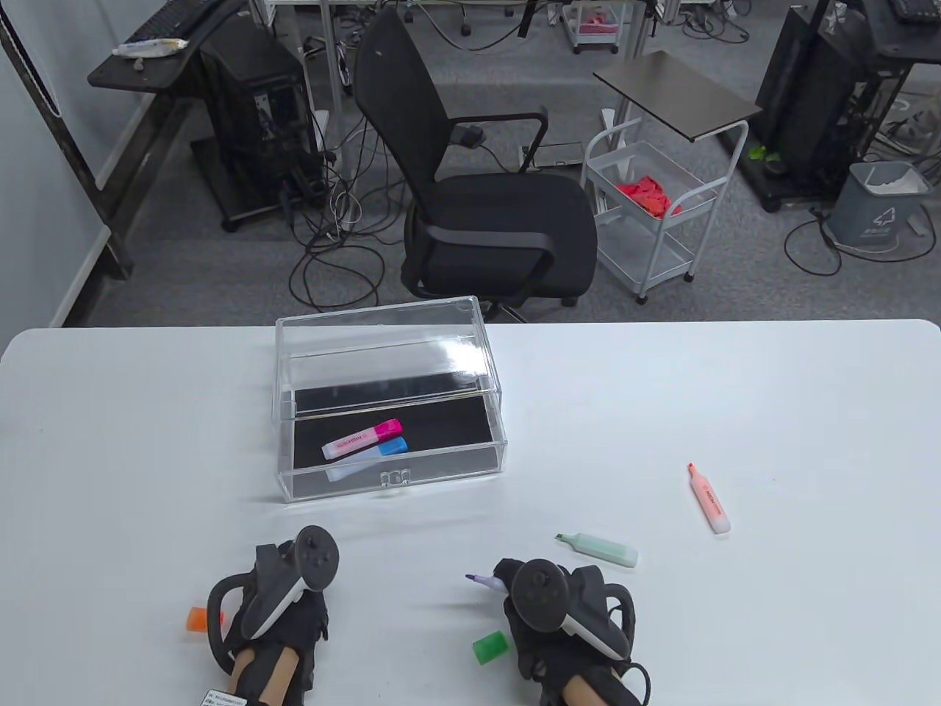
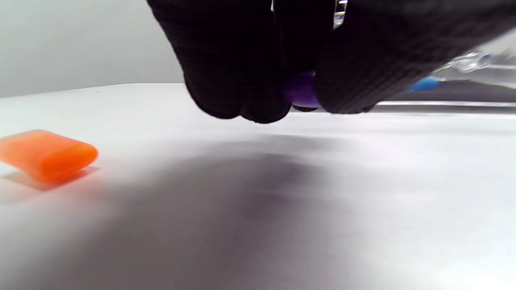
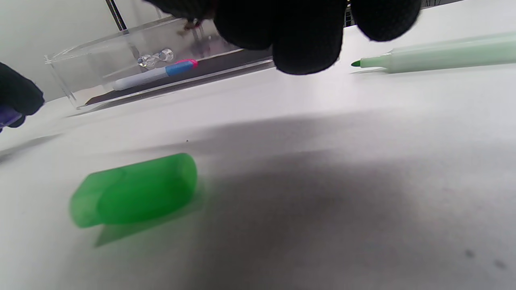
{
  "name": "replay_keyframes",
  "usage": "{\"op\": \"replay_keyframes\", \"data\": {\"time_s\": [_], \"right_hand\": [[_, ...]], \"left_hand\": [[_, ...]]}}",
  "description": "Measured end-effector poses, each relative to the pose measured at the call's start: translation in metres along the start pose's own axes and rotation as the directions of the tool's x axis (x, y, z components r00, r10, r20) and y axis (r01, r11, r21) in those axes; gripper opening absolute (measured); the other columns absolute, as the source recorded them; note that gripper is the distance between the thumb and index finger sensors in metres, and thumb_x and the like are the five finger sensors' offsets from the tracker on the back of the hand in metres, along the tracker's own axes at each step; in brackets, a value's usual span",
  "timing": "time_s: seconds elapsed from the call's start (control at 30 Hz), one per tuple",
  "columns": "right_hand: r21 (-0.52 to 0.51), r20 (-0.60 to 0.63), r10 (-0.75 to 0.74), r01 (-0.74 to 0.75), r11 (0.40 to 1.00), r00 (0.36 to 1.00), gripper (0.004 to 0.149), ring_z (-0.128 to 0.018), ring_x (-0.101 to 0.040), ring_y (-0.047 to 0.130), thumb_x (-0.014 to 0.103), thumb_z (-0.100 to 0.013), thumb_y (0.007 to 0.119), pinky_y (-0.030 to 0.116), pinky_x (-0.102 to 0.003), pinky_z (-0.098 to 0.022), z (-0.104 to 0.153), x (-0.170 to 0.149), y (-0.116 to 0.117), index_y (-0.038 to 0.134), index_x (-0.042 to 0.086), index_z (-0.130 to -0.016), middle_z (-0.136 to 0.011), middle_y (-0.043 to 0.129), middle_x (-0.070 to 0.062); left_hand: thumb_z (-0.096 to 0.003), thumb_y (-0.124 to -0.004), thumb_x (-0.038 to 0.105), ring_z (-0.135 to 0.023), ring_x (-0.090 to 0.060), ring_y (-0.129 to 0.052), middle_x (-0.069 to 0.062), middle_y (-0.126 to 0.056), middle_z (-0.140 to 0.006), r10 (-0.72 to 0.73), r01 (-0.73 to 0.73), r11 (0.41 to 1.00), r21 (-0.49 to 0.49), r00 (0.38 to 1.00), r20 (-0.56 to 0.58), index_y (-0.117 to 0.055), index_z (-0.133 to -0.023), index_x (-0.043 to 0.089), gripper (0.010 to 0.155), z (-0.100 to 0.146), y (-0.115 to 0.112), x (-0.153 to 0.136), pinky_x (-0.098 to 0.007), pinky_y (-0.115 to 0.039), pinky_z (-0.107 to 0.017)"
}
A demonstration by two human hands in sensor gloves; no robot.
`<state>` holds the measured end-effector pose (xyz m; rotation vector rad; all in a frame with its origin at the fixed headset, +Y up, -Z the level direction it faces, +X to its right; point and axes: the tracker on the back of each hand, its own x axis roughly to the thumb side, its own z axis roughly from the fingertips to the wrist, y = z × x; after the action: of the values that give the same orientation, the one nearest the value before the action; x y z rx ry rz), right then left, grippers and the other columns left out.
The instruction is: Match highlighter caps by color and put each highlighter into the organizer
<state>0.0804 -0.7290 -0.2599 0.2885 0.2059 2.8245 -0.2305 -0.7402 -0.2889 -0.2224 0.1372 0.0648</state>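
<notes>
My left hand (image 1: 283, 588) pinches a purple cap (image 2: 300, 90) between gloved fingertips (image 2: 234, 80) just above the table. My right hand (image 1: 548, 610) grips an uncapped purple highlighter (image 1: 483, 581), its tip pointing left toward the left hand. An orange cap (image 1: 195, 619) lies left of the left hand, and a green cap (image 1: 489, 647) lies by the right hand. The uncapped green highlighter (image 1: 599, 549) and uncapped orange highlighter (image 1: 709, 500) lie to the right. The clear organizer (image 1: 390, 353) has its drawer pulled out, with a capped pink (image 1: 364, 439) and a capped blue highlighter (image 1: 367, 460) inside.
The white table (image 1: 772, 412) runs to its far edge behind the organizer. Beyond it stand a black office chair (image 1: 485, 198) and a white trolley (image 1: 650, 213).
</notes>
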Motion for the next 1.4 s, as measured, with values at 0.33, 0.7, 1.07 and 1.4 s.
{"op": "replay_keyframes", "data": {"time_s": [0.33,0.7,1.07,1.4], "right_hand": [[0.009,0.013,0.011,-0.011,1.000,1.000,0.050,-0.078,-0.031,0.082,0.029,-0.044,0.071,0.062,-0.061,-0.062,0.000,0.002,0.002,0.056,0.031,-0.092,-0.085,0.072,-0.004],[-0.021,0.075,0.081,-0.080,0.997,0.994,0.050,-0.074,-0.030,0.081,0.029,-0.044,0.072,0.066,-0.058,-0.058,0.005,0.020,0.008,0.060,0.034,-0.091,-0.086,0.070,-0.004],[-0.022,0.089,0.124,-0.122,0.992,0.988,0.050,-0.069,-0.028,0.082,0.029,-0.043,0.073,0.069,-0.054,-0.053,0.000,0.031,0.018,0.061,0.034,-0.091,-0.086,0.071,-0.003],[-0.038,0.108,0.173,-0.170,0.985,0.979,0.050,-0.068,-0.027,0.082,0.029,-0.043,0.074,0.069,-0.054,-0.052,-0.001,0.038,0.021,0.061,0.033,-0.092,-0.086,0.070,-0.003]], "left_hand": [[-0.0463,-0.084,0.036,-0.082,-0.018,-0.101,0.004,-0.074,-0.103,0.149,-0.155,0.988,0.021,0.973,0.174,-0.057,-0.104,0.031,0.064,0.029,0.002,0.022,-0.036,-0.091,-0.064],[-0.0476,-0.077,0.035,-0.079,-0.020,-0.102,0.001,-0.080,-0.101,0.380,-0.386,0.920,-0.064,0.845,0.376,-0.067,-0.101,0.028,0.055,0.039,-0.008,0.037,-0.036,-0.092,-0.063],[-0.0486,-0.075,0.034,-0.081,-0.018,-0.099,0.006,-0.077,-0.103,0.443,-0.444,0.889,-0.109,0.776,0.448,-0.069,-0.101,0.033,0.053,0.041,-0.017,0.053,-0.035,-0.088,-0.066],[-0.0481,-0.077,0.035,-0.082,-0.017,-0.099,0.007,-0.077,-0.103,0.408,-0.422,0.901,-0.097,0.752,0.519,-0.069,-0.100,0.034,0.053,0.051,-0.020,0.070,-0.034,-0.088,-0.067]]}}
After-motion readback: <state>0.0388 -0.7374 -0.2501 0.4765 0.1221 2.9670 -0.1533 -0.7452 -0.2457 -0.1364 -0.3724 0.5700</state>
